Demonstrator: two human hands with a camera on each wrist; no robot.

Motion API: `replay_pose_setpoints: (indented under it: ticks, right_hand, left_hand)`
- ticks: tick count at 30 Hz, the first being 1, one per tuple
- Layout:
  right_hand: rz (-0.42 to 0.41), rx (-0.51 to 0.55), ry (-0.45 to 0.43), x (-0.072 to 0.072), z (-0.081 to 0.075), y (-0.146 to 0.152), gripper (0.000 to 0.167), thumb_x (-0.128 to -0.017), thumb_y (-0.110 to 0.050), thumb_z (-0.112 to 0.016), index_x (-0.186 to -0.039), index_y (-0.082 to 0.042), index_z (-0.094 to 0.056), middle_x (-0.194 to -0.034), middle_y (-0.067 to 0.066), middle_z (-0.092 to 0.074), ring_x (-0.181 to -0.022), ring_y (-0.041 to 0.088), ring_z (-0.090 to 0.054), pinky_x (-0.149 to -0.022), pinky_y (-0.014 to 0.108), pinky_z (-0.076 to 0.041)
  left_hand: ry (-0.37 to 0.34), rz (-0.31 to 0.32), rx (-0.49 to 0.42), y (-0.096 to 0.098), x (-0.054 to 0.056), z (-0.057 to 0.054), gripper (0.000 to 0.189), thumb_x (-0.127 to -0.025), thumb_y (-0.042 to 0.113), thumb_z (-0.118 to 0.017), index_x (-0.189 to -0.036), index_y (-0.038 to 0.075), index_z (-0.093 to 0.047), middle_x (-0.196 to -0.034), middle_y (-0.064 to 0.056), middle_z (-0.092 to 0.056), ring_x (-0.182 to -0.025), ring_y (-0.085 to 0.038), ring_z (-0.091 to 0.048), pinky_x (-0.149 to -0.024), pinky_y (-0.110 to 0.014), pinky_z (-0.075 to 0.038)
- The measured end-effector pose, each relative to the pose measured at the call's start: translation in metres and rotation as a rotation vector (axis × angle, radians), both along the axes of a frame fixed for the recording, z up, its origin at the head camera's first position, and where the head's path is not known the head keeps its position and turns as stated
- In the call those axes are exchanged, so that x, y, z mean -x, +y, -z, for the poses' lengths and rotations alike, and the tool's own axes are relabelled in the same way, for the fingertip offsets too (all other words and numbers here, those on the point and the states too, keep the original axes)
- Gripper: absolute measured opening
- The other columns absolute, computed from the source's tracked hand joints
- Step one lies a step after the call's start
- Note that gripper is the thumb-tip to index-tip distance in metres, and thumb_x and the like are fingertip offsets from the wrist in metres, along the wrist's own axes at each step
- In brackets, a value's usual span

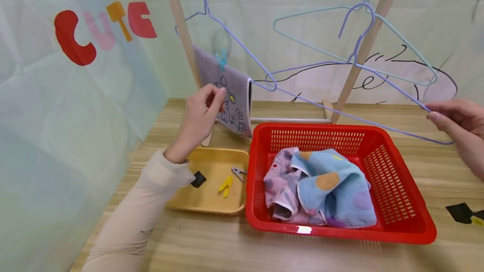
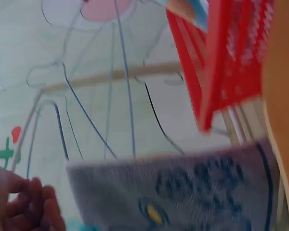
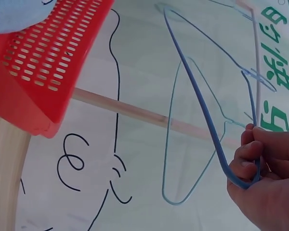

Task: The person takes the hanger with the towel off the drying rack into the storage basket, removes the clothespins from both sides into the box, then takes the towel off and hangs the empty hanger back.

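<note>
The right hand pinches a violet-blue wire hanger at one end. The hook rises to this hand's left and appears free. Caution: a loose pinch at one end may let the hanger twist or drop. Behind it hangs a teal wire hanger; swinging the held one back could tangle the wires. Left of and below the right hand, a red plastic basket on the bench contains a pink towel and a blue towel.

The left hand is loosely curled, nothing visible in it. Below it, a yellow tray contains a yellow clothespin. Beyond it hangs a grey towel with a cyan clothespin; a careless brush could dislodge both.
</note>
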State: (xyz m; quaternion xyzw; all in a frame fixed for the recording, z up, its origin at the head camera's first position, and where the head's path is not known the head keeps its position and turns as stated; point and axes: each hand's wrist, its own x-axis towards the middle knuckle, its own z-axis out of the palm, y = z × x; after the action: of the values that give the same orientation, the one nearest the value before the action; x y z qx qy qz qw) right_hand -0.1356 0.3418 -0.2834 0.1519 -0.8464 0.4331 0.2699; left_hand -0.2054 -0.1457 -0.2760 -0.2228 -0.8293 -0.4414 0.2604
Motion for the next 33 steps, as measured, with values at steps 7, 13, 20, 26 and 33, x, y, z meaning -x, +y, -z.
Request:
replay_pose_setpoints:
  ticks: [7,13,20,26,33]
  right_hand:
    - [0.04,-0.02,0.071,0.005,-0.013,-0.007,0.044,-0.101,0.006,-0.048,-0.117,-0.032,-0.063,-0.098,-0.02,-0.054,-0.083,0.001,-0.046,-0.077,0.004,-0.036]
    - [0.097,-0.031,0.105,0.012,-0.028,-0.018,0.04,-0.101,0.005,-0.049,-0.12,-0.028,-0.064,-0.099,-0.022,-0.052,-0.082,-0.001,-0.046,-0.078,0.003,-0.036]
    - [0.188,-0.076,0.037,0.022,-0.056,-0.037,0.031,-0.103,-0.004,-0.048,-0.131,0.0,-0.061,-0.1,-0.021,-0.049,-0.086,-0.001,-0.046,-0.079,0.005,-0.036]
    - [0.222,-0.093,0.023,0.033,-0.081,-0.057,0.032,-0.104,-0.011,-0.05,-0.134,-0.002,-0.06,-0.101,-0.018,-0.05,-0.084,0.002,-0.046,-0.075,0.006,-0.038]
    - [0.174,-0.083,0.139,0.046,-0.097,-0.074,0.028,-0.102,-0.011,-0.055,-0.125,0.001,-0.066,-0.095,-0.016,-0.055,-0.077,0.004,-0.046,-0.07,0.008,-0.039]
  left_hand:
    - [0.057,-0.239,-0.065,-0.034,0.033,-0.007,0.03,-0.104,0.021,-0.053,-0.121,-0.003,-0.051,-0.11,-0.017,-0.055,-0.099,-0.024,-0.056,-0.086,-0.031,-0.051]
    - [-0.048,-0.279,-0.123,-0.049,0.055,-0.007,0.047,-0.106,0.02,-0.047,-0.147,-0.001,-0.035,-0.137,-0.02,-0.045,-0.122,-0.03,-0.051,-0.103,-0.037,-0.046]
    - [-0.084,-0.279,-0.113,-0.055,0.076,-0.003,0.051,-0.108,0.016,-0.041,-0.154,-0.003,-0.026,-0.147,-0.021,-0.044,-0.129,-0.032,-0.05,-0.106,-0.038,-0.042]
    - [-0.053,-0.253,-0.101,-0.056,0.088,-0.006,0.051,-0.108,0.012,-0.04,-0.156,0.001,-0.025,-0.142,-0.023,-0.05,-0.127,-0.032,-0.052,-0.105,-0.04,-0.044]
    - [-0.074,-0.25,-0.098,-0.055,0.097,-0.013,0.057,-0.107,0.008,-0.043,-0.158,0.008,-0.019,-0.146,-0.022,-0.046,-0.128,-0.033,-0.052,-0.104,-0.04,-0.045]
